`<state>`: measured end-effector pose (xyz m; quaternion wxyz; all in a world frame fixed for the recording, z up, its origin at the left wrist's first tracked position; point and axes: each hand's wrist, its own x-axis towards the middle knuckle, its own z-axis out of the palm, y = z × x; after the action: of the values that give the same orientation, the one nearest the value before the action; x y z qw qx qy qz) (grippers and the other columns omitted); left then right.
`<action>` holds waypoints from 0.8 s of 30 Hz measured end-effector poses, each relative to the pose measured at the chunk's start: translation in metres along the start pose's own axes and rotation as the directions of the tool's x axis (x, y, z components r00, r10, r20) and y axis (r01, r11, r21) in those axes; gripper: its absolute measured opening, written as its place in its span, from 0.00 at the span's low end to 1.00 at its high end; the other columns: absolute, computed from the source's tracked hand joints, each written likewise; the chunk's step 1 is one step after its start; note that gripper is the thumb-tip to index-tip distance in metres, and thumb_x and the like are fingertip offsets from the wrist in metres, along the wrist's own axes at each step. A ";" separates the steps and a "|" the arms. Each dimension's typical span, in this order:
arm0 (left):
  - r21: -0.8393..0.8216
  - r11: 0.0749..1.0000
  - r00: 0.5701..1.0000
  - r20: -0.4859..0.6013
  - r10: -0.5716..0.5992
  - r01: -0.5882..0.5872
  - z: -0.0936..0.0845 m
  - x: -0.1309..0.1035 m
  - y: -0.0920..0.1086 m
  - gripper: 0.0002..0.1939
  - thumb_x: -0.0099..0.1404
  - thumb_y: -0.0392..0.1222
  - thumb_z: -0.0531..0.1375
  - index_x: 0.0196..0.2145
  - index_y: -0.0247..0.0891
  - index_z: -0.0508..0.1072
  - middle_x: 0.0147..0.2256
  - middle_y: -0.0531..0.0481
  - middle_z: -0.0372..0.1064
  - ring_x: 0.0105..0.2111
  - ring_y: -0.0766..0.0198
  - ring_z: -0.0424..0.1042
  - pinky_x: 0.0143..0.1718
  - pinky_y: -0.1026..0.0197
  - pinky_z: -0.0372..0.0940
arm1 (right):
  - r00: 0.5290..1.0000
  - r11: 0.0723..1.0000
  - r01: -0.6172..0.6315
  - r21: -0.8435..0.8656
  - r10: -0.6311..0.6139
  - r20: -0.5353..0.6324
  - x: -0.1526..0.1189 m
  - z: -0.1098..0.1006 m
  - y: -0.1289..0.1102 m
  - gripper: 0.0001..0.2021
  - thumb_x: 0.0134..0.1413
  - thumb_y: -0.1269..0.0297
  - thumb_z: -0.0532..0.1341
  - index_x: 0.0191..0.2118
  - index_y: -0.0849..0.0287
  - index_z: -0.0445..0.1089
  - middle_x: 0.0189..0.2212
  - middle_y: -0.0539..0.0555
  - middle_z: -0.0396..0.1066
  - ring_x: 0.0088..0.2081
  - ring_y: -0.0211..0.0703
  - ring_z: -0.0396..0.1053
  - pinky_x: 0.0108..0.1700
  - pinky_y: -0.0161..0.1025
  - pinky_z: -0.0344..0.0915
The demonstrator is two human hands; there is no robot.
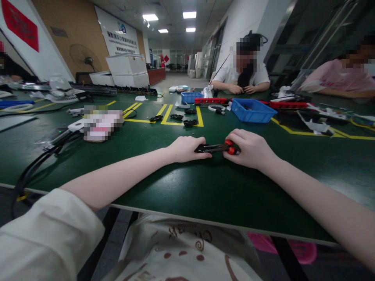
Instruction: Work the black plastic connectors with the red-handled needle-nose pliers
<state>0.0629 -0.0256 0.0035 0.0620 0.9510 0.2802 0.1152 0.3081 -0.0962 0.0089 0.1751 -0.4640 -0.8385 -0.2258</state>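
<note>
My right hand [249, 150] is closed around the red-and-black handles of a pair of pliers [218, 148]. The jaws point left, toward my left hand [187, 149]. Between the thumb and fingers of that hand is a small black part [200, 148], mostly hidden by the grip. The plier tips meet or overlap this part; whether they are clamped on it I cannot tell. Both hands are just above the green table [187, 187]. Farther off, several similar black parts [176, 116] lie in and beside a yellow-taped rectangle.
A blue bin [252, 111] stands beyond my right hand, with a smaller blue bin [191, 97] farther back. Red strips [211, 101] lie behind. At left are a pink-and-white object [103, 124] and black cables [43, 162]. Across the table sits a person [258, 78]; another is at right.
</note>
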 end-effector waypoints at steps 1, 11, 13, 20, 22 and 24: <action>0.002 1.000 1.000 -0.003 0.001 -0.001 0.000 0.000 0.000 0.24 0.69 0.64 0.55 0.44 0.40 0.69 0.38 0.48 0.77 0.36 0.54 0.76 0.30 0.61 0.59 | 1.000 1.000 -0.006 -0.003 0.006 -0.002 0.000 0.000 0.001 0.08 0.56 0.58 0.59 0.37 0.57 0.67 0.36 0.59 0.72 0.37 0.50 0.70 0.39 0.44 0.64; 0.016 1.000 1.000 0.011 -0.023 0.023 -0.002 -0.001 0.003 0.23 0.69 0.63 0.56 0.46 0.40 0.69 0.40 0.47 0.78 0.38 0.54 0.77 0.30 0.61 0.60 | 0.999 1.000 -0.004 -0.018 0.005 0.054 -0.002 0.002 0.004 0.09 0.56 0.56 0.58 0.33 0.56 0.67 0.32 0.57 0.71 0.32 0.47 0.68 0.33 0.41 0.61; 0.008 1.000 1.000 0.007 -0.023 0.023 -0.002 -0.001 0.003 0.23 0.69 0.63 0.56 0.46 0.40 0.69 0.41 0.47 0.78 0.38 0.54 0.77 0.31 0.61 0.60 | 0.998 1.000 -0.005 -0.016 0.006 0.064 -0.002 0.002 0.004 0.09 0.55 0.56 0.58 0.33 0.56 0.67 0.32 0.57 0.70 0.32 0.46 0.67 0.32 0.41 0.60; 0.011 1.000 1.000 -0.004 -0.022 0.022 0.000 -0.001 0.001 0.22 0.69 0.62 0.58 0.47 0.40 0.68 0.42 0.48 0.78 0.39 0.54 0.77 0.32 0.60 0.60 | 0.993 0.999 -0.042 0.022 0.039 0.111 -0.001 0.001 0.002 0.11 0.55 0.54 0.58 0.31 0.56 0.66 0.31 0.55 0.69 0.28 0.41 0.64 0.28 0.39 0.57; 0.017 0.999 0.999 -0.001 -0.032 0.032 -0.001 -0.001 0.002 0.23 0.69 0.62 0.58 0.47 0.40 0.68 0.42 0.48 0.78 0.39 0.54 0.77 0.32 0.60 0.60 | 0.991 0.997 -0.057 0.044 0.051 0.122 -0.002 0.001 0.001 0.12 0.55 0.53 0.59 0.31 0.56 0.66 0.31 0.54 0.69 0.27 0.40 0.64 0.28 0.38 0.57; 0.026 0.999 0.999 0.005 -0.036 0.036 -0.001 -0.001 0.002 0.23 0.69 0.62 0.58 0.47 0.40 0.68 0.42 0.47 0.78 0.39 0.53 0.77 0.31 0.60 0.60 | 0.989 0.996 -0.071 0.059 0.063 0.135 -0.002 0.001 0.001 0.12 0.55 0.52 0.59 0.31 0.56 0.66 0.31 0.54 0.69 0.27 0.40 0.64 0.28 0.38 0.58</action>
<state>0.0629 -0.0277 0.0049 0.0525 0.9468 0.2986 0.1080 0.3097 -0.0965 0.0069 0.1411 -0.5001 -0.8389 -0.1617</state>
